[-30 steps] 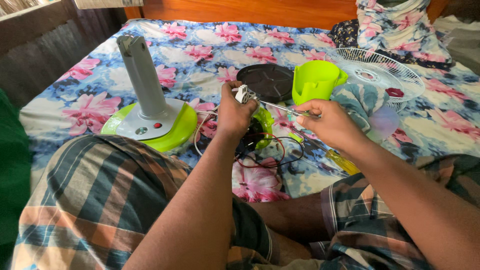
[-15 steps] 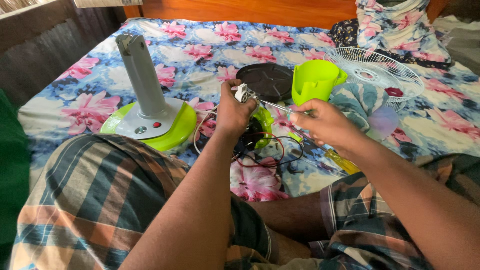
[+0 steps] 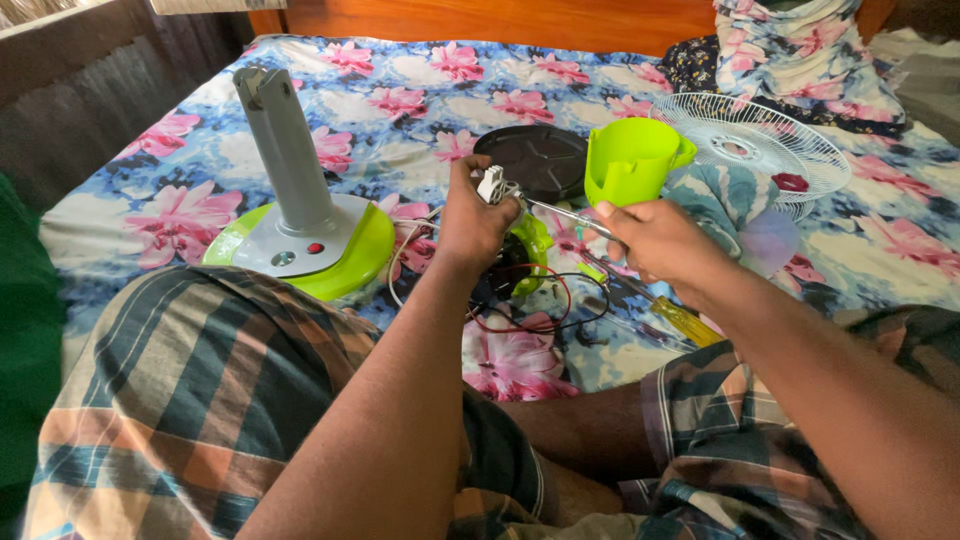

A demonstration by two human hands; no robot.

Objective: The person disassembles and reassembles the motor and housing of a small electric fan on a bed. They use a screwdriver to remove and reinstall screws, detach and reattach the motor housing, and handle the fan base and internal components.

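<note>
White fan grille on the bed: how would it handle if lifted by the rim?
The grille is thin open wire, so probably light for its size. Held by one edge it may flex. It lies flat on soft bedding, so unlikely to roll.

A home bedroom: floral bedsheet (image 3: 420,90), wooden headboard (image 3: 500,20), pillow (image 3: 800,60) against it.

Head view, steeply down, close
</note>
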